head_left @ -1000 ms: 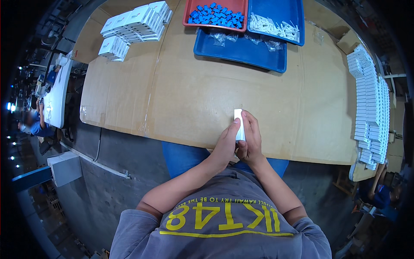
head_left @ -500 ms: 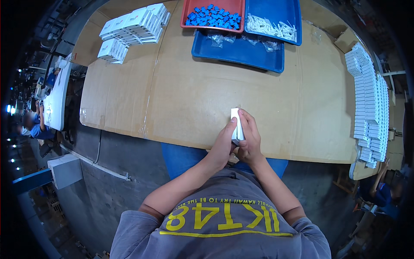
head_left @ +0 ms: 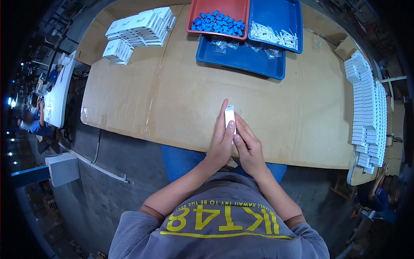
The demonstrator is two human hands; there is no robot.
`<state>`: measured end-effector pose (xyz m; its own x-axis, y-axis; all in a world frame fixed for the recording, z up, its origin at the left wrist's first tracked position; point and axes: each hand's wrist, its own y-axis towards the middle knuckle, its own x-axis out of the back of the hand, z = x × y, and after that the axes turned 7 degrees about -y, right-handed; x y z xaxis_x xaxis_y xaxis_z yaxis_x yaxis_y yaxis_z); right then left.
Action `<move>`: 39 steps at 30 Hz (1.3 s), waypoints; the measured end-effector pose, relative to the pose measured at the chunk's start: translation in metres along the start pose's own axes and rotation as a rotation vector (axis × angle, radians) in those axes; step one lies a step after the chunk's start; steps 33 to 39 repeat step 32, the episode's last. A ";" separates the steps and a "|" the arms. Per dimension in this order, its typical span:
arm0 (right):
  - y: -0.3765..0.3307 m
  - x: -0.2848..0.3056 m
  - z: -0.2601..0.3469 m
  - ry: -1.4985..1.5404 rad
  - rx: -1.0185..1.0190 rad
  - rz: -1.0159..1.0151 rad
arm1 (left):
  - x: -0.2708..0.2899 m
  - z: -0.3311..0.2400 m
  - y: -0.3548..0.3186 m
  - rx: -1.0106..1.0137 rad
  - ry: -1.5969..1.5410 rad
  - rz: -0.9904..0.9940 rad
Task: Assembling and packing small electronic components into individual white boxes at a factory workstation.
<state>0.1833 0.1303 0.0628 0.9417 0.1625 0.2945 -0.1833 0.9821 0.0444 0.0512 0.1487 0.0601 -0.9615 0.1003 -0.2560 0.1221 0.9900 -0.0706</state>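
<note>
Small white box (head_left: 230,115), narrow and upright, sits pressed between both hands just above the near edge of a cardboard-covered surface (head_left: 181,103). The left hand (head_left: 221,140) lies flat along the box's left side, its fingers (head_left: 222,116) stretched straight up past the top; the right hand (head_left: 248,146) cups the right side and lower part, fingers bent around it. Both hands are closed on the box, holding it from opposite sides, likely to keep its walls square while it is worked.

At the far edge of the surface, well apart from the hands, stand a red tray (head_left: 202,11) of small blue pieces (head_left: 217,23), a blue tray (head_left: 297,26) of white stick-like parts (head_left: 271,34), and a lower blue tray (head_left: 250,62) with clear bags. Stacks of white boxes (head_left: 138,28) sit at the far left, and long rows of white boxes (head_left: 366,108) line the right edge, all within arm's reach of the seated person.

Compared with half a second ago, the left fingers have straightened and slid up along the box, which now stands slightly taller between the hands; the trays and stacks are unchanged
</note>
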 end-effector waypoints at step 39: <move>0.005 -0.015 -0.009 -0.292 0.341 -0.031 | 0.026 0.017 -0.008 -0.117 0.018 0.032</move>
